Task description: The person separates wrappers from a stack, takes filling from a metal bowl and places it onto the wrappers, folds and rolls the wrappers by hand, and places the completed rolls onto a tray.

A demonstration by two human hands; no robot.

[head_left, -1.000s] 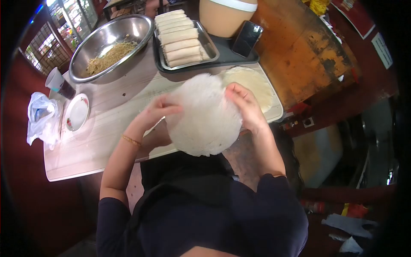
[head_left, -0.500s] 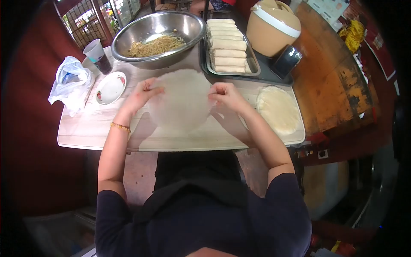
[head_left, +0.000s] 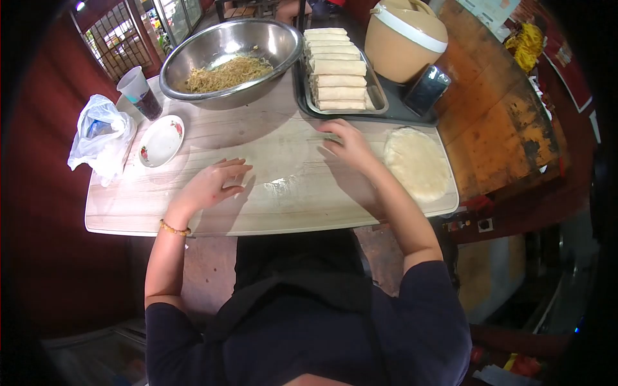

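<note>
A thin, see-through round spring roll wrapper point(head_left: 278, 168) lies flat on the table, its edges hard to make out. My left hand point(head_left: 211, 184) hovers at its left side, fingers apart and holding nothing. On the other side, my right hand point(head_left: 348, 145) is also empty, with thumb and fingers parted. To the right of that hand sits a round stack of pale wrappers point(head_left: 417, 164). Beyond my hands, a steel bowl point(head_left: 232, 93) holds a noodle-like shredded filling point(head_left: 228, 73). Rolled spring rolls point(head_left: 337, 67) are lined up in a metal tray point(head_left: 381, 106).
A dark serving tray point(head_left: 402, 116) carries the metal tray, a beige cooler jug point(head_left: 405, 42) and a black phone-like object point(head_left: 427, 90). At the left are a flowered plate point(head_left: 161, 141), a cup with dark drink point(head_left: 140, 93) and a plastic bag point(head_left: 103, 135).
The wrapper, held up between both hands before, is now laid on the table. Both hands have let go; the left moved lower and its fingers opened.
</note>
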